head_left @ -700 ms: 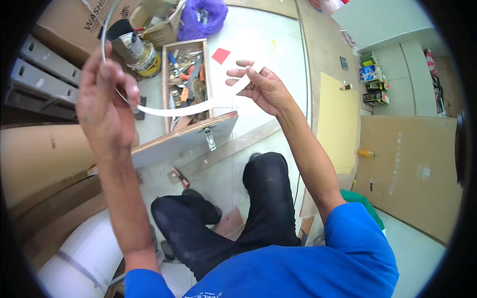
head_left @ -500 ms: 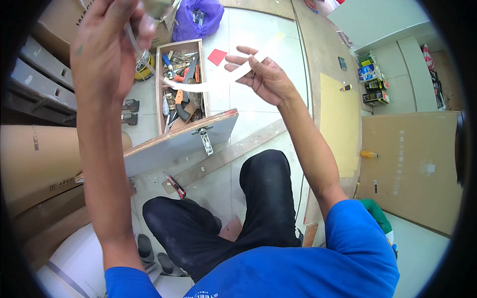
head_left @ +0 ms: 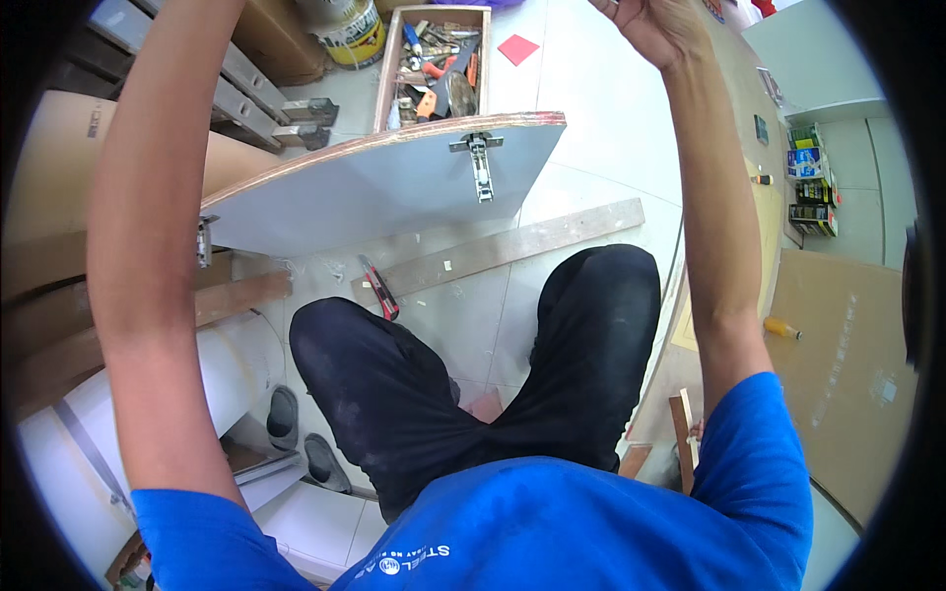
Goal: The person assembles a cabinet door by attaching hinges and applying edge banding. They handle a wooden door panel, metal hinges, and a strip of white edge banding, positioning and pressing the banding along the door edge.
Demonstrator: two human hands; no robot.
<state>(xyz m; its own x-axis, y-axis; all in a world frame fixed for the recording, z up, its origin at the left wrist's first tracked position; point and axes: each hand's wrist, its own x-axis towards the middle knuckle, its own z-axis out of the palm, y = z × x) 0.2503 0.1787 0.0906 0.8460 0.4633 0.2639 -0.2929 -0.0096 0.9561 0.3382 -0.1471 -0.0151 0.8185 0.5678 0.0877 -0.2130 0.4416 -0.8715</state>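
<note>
Now, in the head view, we see both arms lifted higher than a moment ago: the left forearm runs up the left side of the frame and the left hand has gone out past the top edge, so we cannot tell whether it is open or closed. The right hand (head_left: 655, 28) sits at the top centre-right, partly cut by the frame edge, with fingers curled inward; whether it pinches anything we cannot tell. The thin white strip that stretched between the hands half a second ago no longer shows, so we judge it has been raised above the camera's field along with the hands.

Below the arms, the grey panel (head_left: 384, 182) with a wooden edge lies across the middle of the upper half, a metal hinge (head_left: 479, 163) fixed near its top edge. It is well apart from both hands. Above it stands the wooden tool box (head_left: 434, 61), full of hand tools. A red utility knife (head_left: 379, 288) lies on the tiled floor just beside the left knee, next to a wooden batten (head_left: 512, 246).
</note>
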